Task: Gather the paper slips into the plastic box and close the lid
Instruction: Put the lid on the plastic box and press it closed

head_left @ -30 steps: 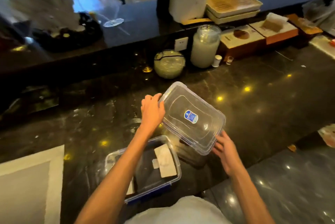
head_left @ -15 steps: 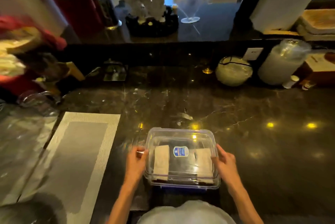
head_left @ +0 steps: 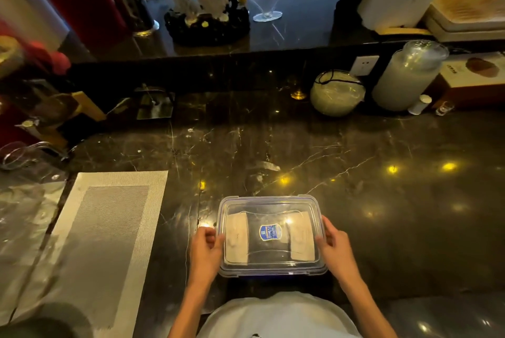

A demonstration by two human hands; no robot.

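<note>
Low in the centre of the frame, a clear rectangular plastic box (head_left: 272, 236) sits on the dark marble counter (head_left: 382, 201), its transparent lid with a blue oval sticker (head_left: 270, 231) lying on top. Two pale paper slips (head_left: 237, 238) show through the lid, one at each end inside. The left hand (head_left: 205, 251) grips the box's left edge, fingers curled onto the lid rim; the right hand (head_left: 337, 246) clamps the right edge likewise. A grey woven placemat (head_left: 103, 242) lies at lower left, well apart from the box. A round glass jar (head_left: 337, 93) stands at upper right.
</note>
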